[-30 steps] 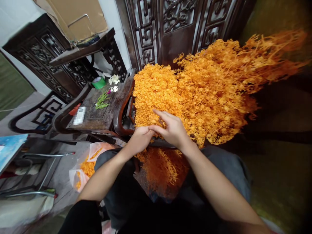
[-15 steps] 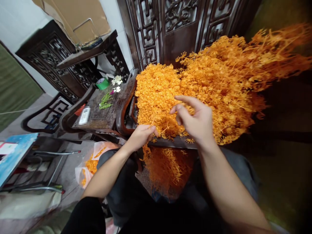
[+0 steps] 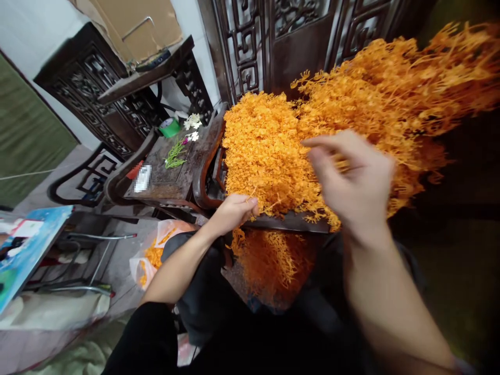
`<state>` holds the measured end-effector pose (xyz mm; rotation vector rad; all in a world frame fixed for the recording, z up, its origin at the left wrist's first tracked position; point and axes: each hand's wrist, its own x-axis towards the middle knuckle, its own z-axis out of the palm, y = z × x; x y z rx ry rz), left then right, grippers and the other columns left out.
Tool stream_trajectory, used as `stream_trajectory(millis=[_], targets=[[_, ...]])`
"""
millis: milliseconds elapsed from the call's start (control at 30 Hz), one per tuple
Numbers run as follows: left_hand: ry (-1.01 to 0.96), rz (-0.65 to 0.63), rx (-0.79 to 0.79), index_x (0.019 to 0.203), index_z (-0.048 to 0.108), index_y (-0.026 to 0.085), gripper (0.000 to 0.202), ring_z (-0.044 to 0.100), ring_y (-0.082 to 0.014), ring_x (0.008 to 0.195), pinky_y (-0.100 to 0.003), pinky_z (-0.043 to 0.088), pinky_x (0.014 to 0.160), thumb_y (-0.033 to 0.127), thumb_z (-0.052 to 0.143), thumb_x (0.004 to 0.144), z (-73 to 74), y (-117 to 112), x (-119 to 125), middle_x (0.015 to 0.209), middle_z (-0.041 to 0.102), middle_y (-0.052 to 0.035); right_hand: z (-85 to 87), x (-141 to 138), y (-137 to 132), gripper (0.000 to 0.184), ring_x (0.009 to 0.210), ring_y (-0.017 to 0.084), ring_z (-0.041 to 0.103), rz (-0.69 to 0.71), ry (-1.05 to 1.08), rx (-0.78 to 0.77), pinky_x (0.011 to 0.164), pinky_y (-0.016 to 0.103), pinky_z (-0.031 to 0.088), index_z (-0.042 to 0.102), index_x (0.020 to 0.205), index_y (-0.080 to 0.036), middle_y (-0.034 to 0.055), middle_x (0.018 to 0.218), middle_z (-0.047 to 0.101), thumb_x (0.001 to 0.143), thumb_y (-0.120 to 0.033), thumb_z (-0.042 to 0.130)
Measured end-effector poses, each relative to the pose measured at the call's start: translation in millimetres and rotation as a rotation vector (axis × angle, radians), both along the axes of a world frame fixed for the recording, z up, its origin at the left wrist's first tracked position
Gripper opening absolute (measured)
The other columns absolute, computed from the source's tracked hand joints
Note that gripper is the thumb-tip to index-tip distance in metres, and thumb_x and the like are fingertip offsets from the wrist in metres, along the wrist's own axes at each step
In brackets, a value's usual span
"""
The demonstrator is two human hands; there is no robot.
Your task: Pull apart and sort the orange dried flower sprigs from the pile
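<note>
Low at the near edge of a big heap of orange plastic-looking flower sprigs (image 3: 260, 143), my left hand (image 3: 236, 212) is closed in a pinch. A thin orange sprig (image 3: 252, 194) pokes out between its thumb and forefinger. My right hand (image 3: 353, 179) hovers over the right side of the heap, somewhat blurred by motion. Its forefinger reaches left with the thumb just under it, a small gap between them, and I see nothing held there. Longer branching orange stems (image 3: 390, 88) spread to the upper right, partly behind my right hand.
More orange sprigs (image 3: 273, 260) hang or lie below the heap, between my knees. To the left, a dark wooden side table (image 3: 164, 182) bears green tape (image 3: 170, 127), green stems (image 3: 175, 155) and white flowers (image 3: 192, 122). A plastic bag (image 3: 166, 229) with orange pieces sits on the floor.
My right hand has moved right and nearer to me, its thumb and forefinger closer together. The left hand keeps its pinch at the heap's edge. The whole view has shifted slightly.
</note>
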<state>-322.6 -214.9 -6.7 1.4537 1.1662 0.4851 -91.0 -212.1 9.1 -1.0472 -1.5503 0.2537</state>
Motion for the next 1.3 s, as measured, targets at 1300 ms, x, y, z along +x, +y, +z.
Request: stream_trajectory(millis=[1300], targets=[[-0.927, 0.587, 0.132, 0.077, 0.062, 0.015, 0.048, 0.017, -0.0057, 0.037, -0.019, 0.019, 0.04, 0.036, 0.035, 0.11, 41.0, 35.1, -25.3, 0.049, 0.015, 0.0098, -38.6, -26.9, 14.7, 0.023, 0.039, 0.013, 0.057, 0.676, 0.817, -0.956, 0.034, 0.023, 0.045, 0.072, 0.089, -0.014, 0.0014, 0.057, 0.064, 0.067, -0.014, 0.065]])
